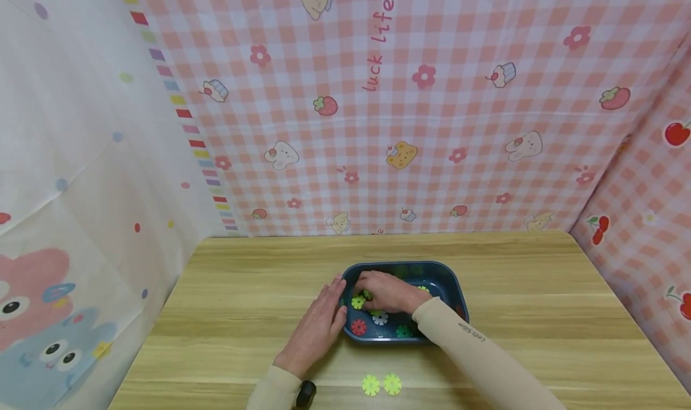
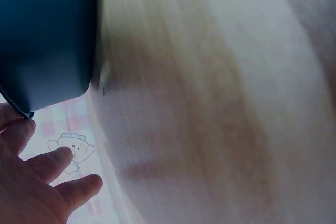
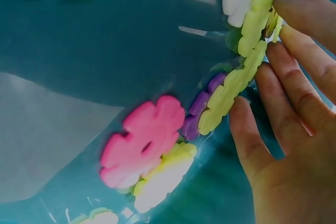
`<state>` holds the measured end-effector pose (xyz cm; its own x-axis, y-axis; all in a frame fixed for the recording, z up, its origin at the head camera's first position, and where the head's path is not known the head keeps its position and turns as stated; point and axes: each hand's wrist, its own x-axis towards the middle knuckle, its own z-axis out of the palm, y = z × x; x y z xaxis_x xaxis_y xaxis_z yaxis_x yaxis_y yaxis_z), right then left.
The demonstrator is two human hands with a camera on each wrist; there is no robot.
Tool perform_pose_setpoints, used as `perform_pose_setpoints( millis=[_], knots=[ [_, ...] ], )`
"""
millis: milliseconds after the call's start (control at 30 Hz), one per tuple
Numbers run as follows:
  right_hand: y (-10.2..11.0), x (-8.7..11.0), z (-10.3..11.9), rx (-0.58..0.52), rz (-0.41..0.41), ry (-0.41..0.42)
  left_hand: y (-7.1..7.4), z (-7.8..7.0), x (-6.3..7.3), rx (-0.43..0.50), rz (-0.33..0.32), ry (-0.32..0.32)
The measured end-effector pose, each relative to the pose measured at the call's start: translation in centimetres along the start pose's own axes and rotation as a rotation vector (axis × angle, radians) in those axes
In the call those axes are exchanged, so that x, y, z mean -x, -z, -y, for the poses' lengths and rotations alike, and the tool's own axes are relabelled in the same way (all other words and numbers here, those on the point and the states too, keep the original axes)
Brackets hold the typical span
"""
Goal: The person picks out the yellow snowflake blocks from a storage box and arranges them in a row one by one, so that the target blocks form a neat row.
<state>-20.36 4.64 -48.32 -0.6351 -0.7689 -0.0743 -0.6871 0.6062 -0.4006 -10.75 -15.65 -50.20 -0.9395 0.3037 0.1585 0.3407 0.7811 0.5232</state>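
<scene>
Right hand [image 1: 385, 291] down in the left end of a dark blue tray [image 1: 383, 341], I pinch a yellow-green disc [image 3: 271, 22] between thumb and finger at my wooden bench [image 1: 243, 314]. My left hand [image 1: 318, 320], fingers extended and grasping nothing, rests against the tray's left end. Inside, near my right hand, lie a white disc [image 1: 380, 318], a red disc [image 1: 358, 327] and a green disc [image 1: 403, 331]; a yellow-green pair [image 1: 370, 385] sits side by side on the bench, on my side of the tray.

Picking well, I judge, means taking one thin piece by its edge, tipping it off the tray wall and checking that no notched neighbour clings to it, while light pressure from my left hand keeps the tray from sliding.

Behind the bench, a pink checked cloth [image 1: 459, 110] reads "luck life," the words running up it sideways. Lettering on my right sleeve [image 1: 496, 368] is too small for me to read surely. I can make out no brand on tray or discs.
</scene>
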Motion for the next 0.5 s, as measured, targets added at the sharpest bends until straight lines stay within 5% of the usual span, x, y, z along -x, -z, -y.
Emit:
perform_pose_setpoints(
  millis=[500],
  knots=[
    [-0.14,-0.01,-0.01,0.028,0.015,-0.011,-0.01,0.03,0.00,-0.004,-0.003,-0.010]
  ],
)
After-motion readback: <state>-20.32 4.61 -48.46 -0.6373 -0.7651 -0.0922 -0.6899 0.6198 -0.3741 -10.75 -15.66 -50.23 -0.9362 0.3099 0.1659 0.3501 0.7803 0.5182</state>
